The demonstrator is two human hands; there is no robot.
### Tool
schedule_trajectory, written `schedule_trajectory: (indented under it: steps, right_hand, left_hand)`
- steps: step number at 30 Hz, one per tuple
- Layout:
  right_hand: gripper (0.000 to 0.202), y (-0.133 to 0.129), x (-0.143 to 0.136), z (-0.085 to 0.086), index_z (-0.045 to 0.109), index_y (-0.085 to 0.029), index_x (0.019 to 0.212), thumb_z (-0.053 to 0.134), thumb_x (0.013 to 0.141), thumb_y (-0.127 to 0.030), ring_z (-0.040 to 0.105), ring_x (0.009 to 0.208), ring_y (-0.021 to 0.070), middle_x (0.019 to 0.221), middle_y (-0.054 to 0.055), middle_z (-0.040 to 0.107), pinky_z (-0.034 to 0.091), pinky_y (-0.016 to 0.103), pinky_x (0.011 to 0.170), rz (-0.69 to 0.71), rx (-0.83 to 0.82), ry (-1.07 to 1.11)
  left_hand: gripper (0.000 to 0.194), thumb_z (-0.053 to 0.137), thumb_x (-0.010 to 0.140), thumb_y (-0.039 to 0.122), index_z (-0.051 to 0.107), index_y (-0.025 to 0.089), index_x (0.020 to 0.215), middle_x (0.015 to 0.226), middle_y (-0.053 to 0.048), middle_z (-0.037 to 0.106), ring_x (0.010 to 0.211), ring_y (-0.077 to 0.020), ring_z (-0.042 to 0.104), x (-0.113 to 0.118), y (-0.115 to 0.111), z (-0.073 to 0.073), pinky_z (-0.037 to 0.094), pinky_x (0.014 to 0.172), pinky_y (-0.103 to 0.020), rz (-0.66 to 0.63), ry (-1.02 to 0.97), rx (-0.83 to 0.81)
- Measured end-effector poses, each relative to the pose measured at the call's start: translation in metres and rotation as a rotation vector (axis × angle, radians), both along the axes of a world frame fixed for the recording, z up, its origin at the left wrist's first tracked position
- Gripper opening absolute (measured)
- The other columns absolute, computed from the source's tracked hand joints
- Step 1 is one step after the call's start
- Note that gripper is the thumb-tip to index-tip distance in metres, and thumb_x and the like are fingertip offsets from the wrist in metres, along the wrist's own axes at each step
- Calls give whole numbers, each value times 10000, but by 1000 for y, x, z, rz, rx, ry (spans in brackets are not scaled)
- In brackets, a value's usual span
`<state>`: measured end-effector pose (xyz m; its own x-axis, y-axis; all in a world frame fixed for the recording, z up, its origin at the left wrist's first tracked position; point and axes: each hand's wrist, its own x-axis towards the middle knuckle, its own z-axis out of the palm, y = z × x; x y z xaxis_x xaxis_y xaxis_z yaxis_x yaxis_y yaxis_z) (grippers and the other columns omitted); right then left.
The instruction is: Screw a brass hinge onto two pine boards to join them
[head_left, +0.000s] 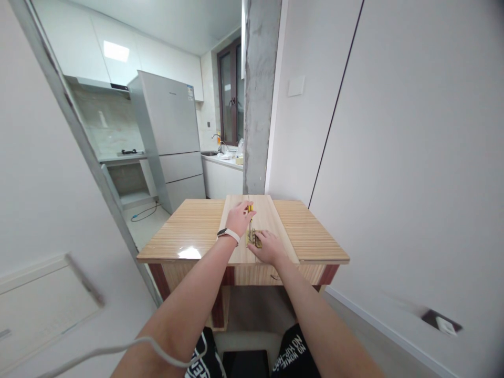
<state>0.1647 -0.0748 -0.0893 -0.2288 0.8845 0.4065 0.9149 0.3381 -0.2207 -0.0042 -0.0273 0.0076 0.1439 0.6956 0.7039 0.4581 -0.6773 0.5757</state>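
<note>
On a pale wooden board [275, 226] that lies across the table, my left hand [238, 218] grips a screwdriver [250, 208] by its yellow handle. The thin shaft points down toward a small brass-coloured metal piece [249, 239], which looks like a hinge. My right hand [270, 248] holds this piece against the board, its thumb at the near side and its fingers over the right part. Those fingers partly cover the piece, and the spot where the screwdriver tip meets it is too small to make out. A white band with a dark face is on my left wrist.
Beneath the board is a striped wooden table [315, 236] with a glossy top and a drawer handle in front. A white cable [137, 341] crosses near my left forearm. Walls stand on both sides; a fridge [169, 115] and kitchen counter are behind.
</note>
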Motion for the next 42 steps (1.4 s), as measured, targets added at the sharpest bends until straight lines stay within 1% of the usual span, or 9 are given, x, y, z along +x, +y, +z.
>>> schedule_trajectory:
  steps: [6, 11, 13, 16, 21, 26, 34, 38, 42]
  right_hand:
    - [570, 1, 1, 0, 619, -250, 1317, 564, 918, -654, 535, 1256, 272, 1325, 116, 634, 367, 399, 1077, -6, -28, 0]
    - [577, 1, 1, -2, 620, -254, 1334, 578, 916, -650, 537, 1268, 276, 1336, 117, 630, 362, 396, 1096, -7, -11, 18]
    - [576, 1, 1, -3, 618, -258, 1341, 582, 916, -645, 541, 1262, 274, 1329, 115, 634, 367, 393, 1092, -6, -12, 21]
    - [575, 1, 1, -3, 622, -258, 1334, 584, 913, -648, 540, 1262, 274, 1324, 115, 636, 369, 392, 1089, -17, -17, 22]
    - [580, 3, 1, -4, 627, -256, 1321, 574, 912, -663, 535, 1257, 271, 1325, 116, 631, 359, 400, 1093, -16, -51, 16]
    - [594, 3, 2, -3, 619, -249, 1329, 559, 914, -669, 534, 1248, 271, 1322, 121, 626, 361, 402, 1081, -21, -58, 17]
    - [567, 0, 2, -1, 634, -262, 1298, 572, 908, -668, 550, 1218, 274, 1284, 111, 644, 375, 404, 1063, -16, -32, 27]
    - [571, 1, 3, -2, 634, -269, 1302, 575, 904, -673, 549, 1227, 274, 1296, 113, 636, 374, 402, 1065, -19, -48, 34]
    - [580, 3, 4, -3, 626, -271, 1308, 566, 905, -683, 545, 1242, 274, 1295, 106, 640, 372, 406, 1075, -19, -56, 29]
  left_hand:
    - [174, 710, 890, 158, 690, 218, 1052, 1053, -47, 669, 832, -154, 688, 0, -3, 3, 577, 863, -324, 87, -13, 7]
    - [320, 620, 923, 104, 657, 229, 1215, 1152, -74, 695, 959, -183, 699, 2, -5, -1, 580, 913, -342, 14, -17, 9]
    - [331, 607, 933, 113, 651, 227, 1240, 1144, -74, 707, 954, -181, 700, 3, -5, -1, 587, 898, -335, -9, -13, -7]
    - [251, 641, 924, 148, 690, 219, 1161, 1063, -58, 717, 899, -168, 693, 2, -3, 1, 588, 864, -317, -5, 7, -7]
    - [100, 738, 885, 233, 725, 198, 978, 1023, -53, 688, 813, -147, 674, 0, 1, 5, 573, 832, -310, 102, -8, 15]
    - [115, 755, 871, 209, 729, 199, 982, 1008, -50, 693, 815, -152, 680, -1, 0, 4, 567, 838, -308, 156, -41, 22]
    - [291, 625, 940, 126, 687, 216, 1210, 1135, -68, 736, 931, -170, 717, -1, 2, 0, 594, 904, -335, 34, -44, -43]
    - [223, 662, 926, 161, 719, 209, 1137, 1109, -64, 729, 926, -162, 714, 2, 0, 1, 609, 884, -322, 12, -51, -43]
    - [185, 745, 884, 224, 743, 210, 1068, 1114, -69, 689, 875, -152, 699, 4, -1, 1, 606, 856, -319, 59, -69, -4]
